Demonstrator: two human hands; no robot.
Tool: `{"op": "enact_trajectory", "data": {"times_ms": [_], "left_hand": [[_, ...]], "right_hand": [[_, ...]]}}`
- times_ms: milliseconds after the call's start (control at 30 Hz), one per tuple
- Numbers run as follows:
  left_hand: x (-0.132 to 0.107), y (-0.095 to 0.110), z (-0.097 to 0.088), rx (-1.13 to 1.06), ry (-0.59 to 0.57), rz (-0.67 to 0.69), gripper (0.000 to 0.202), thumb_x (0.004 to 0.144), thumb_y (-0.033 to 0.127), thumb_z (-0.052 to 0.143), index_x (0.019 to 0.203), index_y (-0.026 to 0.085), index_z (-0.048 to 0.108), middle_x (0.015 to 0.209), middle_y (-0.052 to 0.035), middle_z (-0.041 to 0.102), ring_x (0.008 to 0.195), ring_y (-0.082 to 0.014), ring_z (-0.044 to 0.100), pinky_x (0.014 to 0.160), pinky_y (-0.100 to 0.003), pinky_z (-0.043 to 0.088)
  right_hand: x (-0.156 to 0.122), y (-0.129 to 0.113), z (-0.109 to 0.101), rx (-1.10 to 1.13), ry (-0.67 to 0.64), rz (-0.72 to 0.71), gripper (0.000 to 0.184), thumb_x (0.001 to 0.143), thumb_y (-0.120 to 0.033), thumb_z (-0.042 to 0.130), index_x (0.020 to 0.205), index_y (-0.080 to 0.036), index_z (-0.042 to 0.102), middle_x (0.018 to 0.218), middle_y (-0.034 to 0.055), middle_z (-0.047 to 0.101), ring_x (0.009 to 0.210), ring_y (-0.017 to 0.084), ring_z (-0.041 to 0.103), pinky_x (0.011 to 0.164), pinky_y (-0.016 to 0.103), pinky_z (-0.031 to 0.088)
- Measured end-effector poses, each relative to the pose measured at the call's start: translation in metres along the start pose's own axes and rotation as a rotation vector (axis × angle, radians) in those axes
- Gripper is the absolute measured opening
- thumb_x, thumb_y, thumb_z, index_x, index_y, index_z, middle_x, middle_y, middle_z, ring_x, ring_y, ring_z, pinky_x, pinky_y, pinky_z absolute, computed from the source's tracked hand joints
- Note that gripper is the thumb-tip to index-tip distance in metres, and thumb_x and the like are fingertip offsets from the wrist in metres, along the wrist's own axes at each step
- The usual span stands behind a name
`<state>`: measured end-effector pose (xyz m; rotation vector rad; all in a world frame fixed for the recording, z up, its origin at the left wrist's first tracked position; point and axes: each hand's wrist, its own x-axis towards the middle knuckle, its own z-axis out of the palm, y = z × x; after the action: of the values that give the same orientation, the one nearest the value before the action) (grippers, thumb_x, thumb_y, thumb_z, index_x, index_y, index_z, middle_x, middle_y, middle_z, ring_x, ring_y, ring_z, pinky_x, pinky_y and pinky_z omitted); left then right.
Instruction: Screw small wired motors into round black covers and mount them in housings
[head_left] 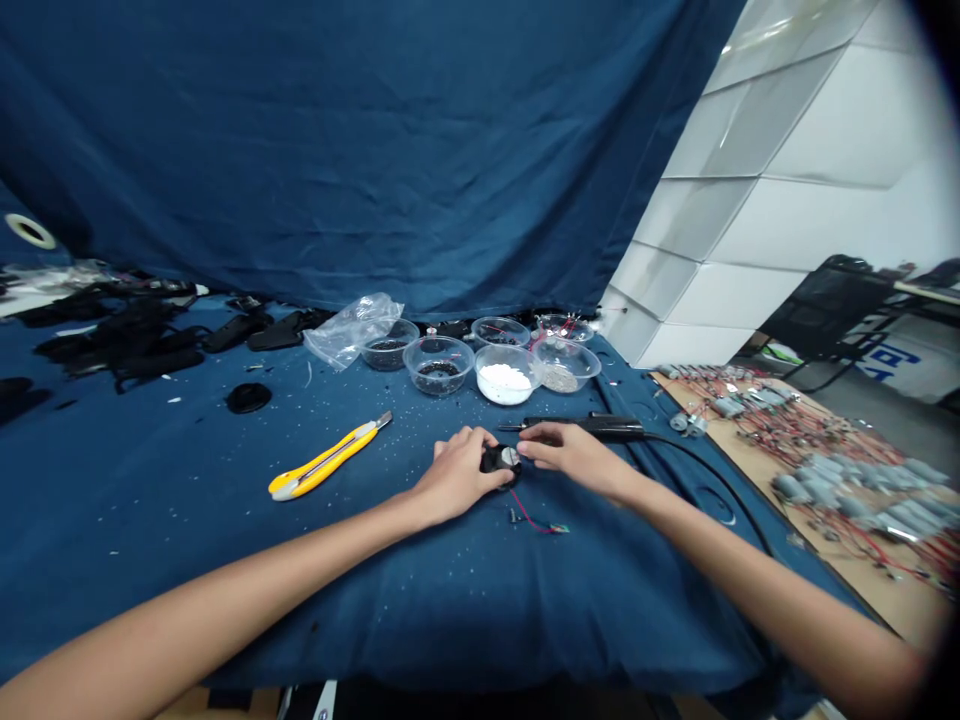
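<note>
Your left hand point(457, 475) is curling closed around a small round black part point(493, 460) with a silver disc on its face, pinning it against the blue cloth-covered surface point(225, 590); your right hand point(574, 456) is coming in from the other side, half closed, its fingertips point(525, 450) touching the part near the disc, though it is hard to tell whether they are gripping anything; a black soldering iron point(600, 427) is lying just behind that hand, its thin tip pointing toward the part; a thin red wire point(534, 520) is trailing across the cloth just below your hands; a yellow utility knife point(326, 458) is sitting to the left of your left hand; clear plastic bowls point(437, 365) are standing in a cluster farther ahead, one holding white granules point(504, 384) and another grey granules point(560, 377); a crumpled plastic bag point(352, 330) is leaning beside them; black parts point(127, 335) are heaped at the far left; a wooden board point(817, 480) on your right is carrying rows of small motors with red wires
</note>
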<state>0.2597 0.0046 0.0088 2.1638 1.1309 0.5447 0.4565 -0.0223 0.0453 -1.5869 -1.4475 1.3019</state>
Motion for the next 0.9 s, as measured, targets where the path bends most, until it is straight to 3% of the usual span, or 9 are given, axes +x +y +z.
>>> {"op": "enact_trajectory", "data": {"times_ms": [100,333,500,633,767,900], "left_hand": [[-0.001,-0.009,-0.004,0.092,0.006,0.009,0.041,0.081,0.049,0.062,0.109,0.020,0.054,0.110,-0.0060,0.055,0.108,-0.0256,0.049,0.093,-0.044,0.034],[0.002,-0.012,-0.017,0.041,-0.158,-0.024,0.049,0.077,0.050,0.067,0.115,0.021,0.056,0.115,-0.0062,0.056,0.113,-0.0267,0.048,0.097,-0.044,0.033],[-0.004,-0.015,-0.012,0.049,-0.040,0.179,0.034,0.087,0.038,0.060,0.116,0.021,0.054,0.116,-0.0074,0.053,0.112,-0.0238,0.049,0.098,-0.044,0.036],[-0.009,-0.014,-0.008,-0.196,0.029,0.182,0.041,0.086,0.032,0.060,0.125,0.024,0.049,0.122,-0.0082,0.050,0.112,-0.0216,0.051,0.097,-0.041,0.042],[-0.008,-0.013,-0.011,-0.662,-0.107,0.017,0.063,0.078,0.033,0.070,0.131,0.020,0.039,0.120,-0.0111,0.055,0.103,-0.0200,0.059,0.087,-0.036,0.050],[-0.004,-0.013,-0.017,-0.796,-0.128,-0.055,0.061,0.079,0.036,0.069,0.130,0.017,0.042,0.126,-0.0121,0.056,0.116,-0.0209,0.055,0.100,-0.039,0.043]], "right_hand": [[0.002,0.011,0.011,-0.048,0.017,-0.032,0.043,0.076,-0.043,0.070,0.106,-0.012,0.065,0.101,0.0094,0.066,0.088,0.017,0.062,0.075,0.030,0.054],[0.013,0.013,0.009,0.034,-0.191,0.037,0.048,0.076,-0.051,0.068,0.103,-0.011,0.068,0.094,0.0083,0.066,0.073,0.010,0.057,0.065,0.022,0.048],[0.014,0.008,0.007,0.067,-0.249,0.037,0.046,0.075,-0.049,0.070,0.103,-0.013,0.064,0.093,0.0061,0.064,0.079,0.011,0.059,0.066,0.021,0.049],[0.009,0.007,0.011,0.297,-0.207,0.019,0.052,0.068,-0.038,0.079,0.109,-0.017,0.055,0.086,-0.0003,0.059,0.081,0.013,0.063,0.079,0.030,0.054],[0.008,0.011,0.019,0.390,-0.170,-0.065,0.052,0.069,-0.035,0.078,0.111,-0.016,0.055,0.093,0.0026,0.061,0.083,0.013,0.065,0.084,0.032,0.053],[0.010,0.015,0.025,0.378,-0.129,-0.104,0.048,0.070,-0.035,0.077,0.109,-0.014,0.057,0.099,0.0062,0.064,0.089,0.014,0.064,0.084,0.029,0.051]]}}
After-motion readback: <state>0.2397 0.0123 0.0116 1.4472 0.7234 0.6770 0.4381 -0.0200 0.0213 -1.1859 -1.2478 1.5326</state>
